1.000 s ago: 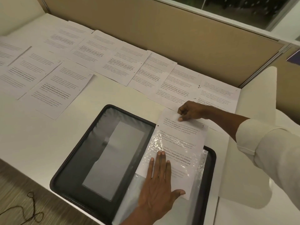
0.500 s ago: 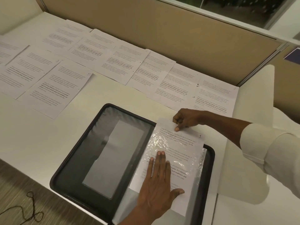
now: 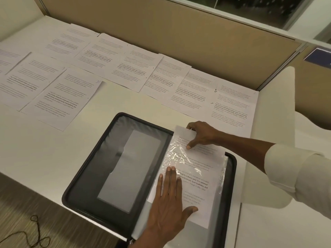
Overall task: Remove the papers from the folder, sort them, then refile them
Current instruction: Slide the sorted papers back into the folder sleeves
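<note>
**While the Sheet Is Lying in the Sleeve: Hand Positions**

Where the print is legible, the sheet [image 3: 197, 178] is showing bold words: "slower pace. It is centered" and "community bonds, local traditions, and". It is lying partly inside the plastic sleeve [image 3: 220, 169] on the right half of the open folder [image 3: 86, 169]. The right hand [image 3: 200, 135] is pinching the sheet's top edge, thumb on top. The left hand [image 3: 168, 208] is pressing flat on the sleeve, fingers straight. Other papers [image 3: 129, 68] are lying in rows behind.
</note>
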Motion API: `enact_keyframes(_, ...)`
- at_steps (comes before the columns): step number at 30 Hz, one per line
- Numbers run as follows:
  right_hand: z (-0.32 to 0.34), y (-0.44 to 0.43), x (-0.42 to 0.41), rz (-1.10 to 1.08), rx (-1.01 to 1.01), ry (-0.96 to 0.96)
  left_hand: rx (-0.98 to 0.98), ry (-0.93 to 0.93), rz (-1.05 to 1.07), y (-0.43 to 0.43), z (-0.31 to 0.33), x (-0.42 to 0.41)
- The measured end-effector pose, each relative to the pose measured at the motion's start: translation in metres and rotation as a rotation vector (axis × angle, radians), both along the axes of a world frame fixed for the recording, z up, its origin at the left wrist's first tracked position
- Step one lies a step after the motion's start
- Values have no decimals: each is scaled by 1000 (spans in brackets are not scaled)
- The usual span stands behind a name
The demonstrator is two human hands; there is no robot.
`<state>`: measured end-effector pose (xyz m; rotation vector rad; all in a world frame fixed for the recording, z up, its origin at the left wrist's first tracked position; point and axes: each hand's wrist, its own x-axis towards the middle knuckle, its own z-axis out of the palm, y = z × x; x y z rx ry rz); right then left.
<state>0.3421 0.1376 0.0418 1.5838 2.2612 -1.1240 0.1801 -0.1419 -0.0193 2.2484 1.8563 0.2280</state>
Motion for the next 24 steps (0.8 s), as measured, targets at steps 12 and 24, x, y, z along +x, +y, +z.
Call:
enact_keyframes(12,10,-6,-9,6,-140,-20,-23,12,-54,-12,3,-10)
enact_keyframes(24,-7,-24,-12,-108,82,93,-85,32,-89,-16,-1,-15)
